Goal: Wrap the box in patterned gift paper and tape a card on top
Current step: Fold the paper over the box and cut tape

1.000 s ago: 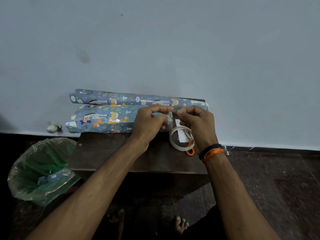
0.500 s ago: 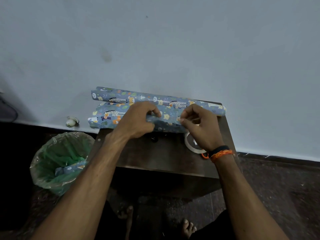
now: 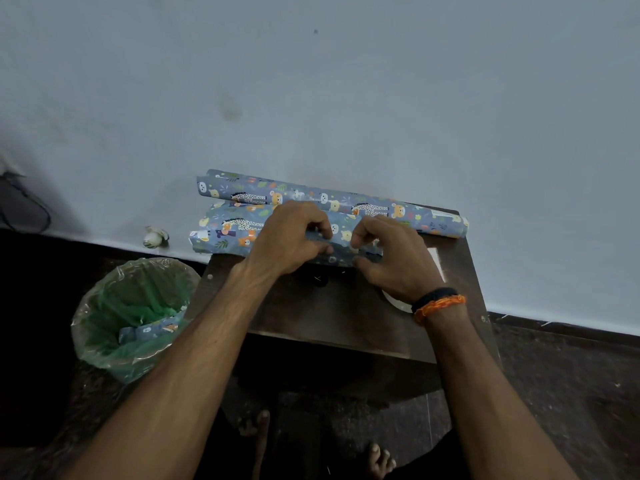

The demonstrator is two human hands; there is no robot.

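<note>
Box: wrapped in blue animal-print gift paper, lying at the table back edge, long axis left-right, parallel to the wall. Left hand and right hand pinch its front paper fold.

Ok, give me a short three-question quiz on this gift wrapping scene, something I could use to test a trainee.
1. True or false: both hands are on the wrapped box.
2. Multiple choice: the bin with the green liner stands A) on the table, B) on the floor to the left of the table, C) behind the roll of gift paper.
3. Fill in: the right hand partly covers a roll of ____.

Key:
1. True; the left hand and the right hand both pinch its paper.
2. B
3. Tape
</note>
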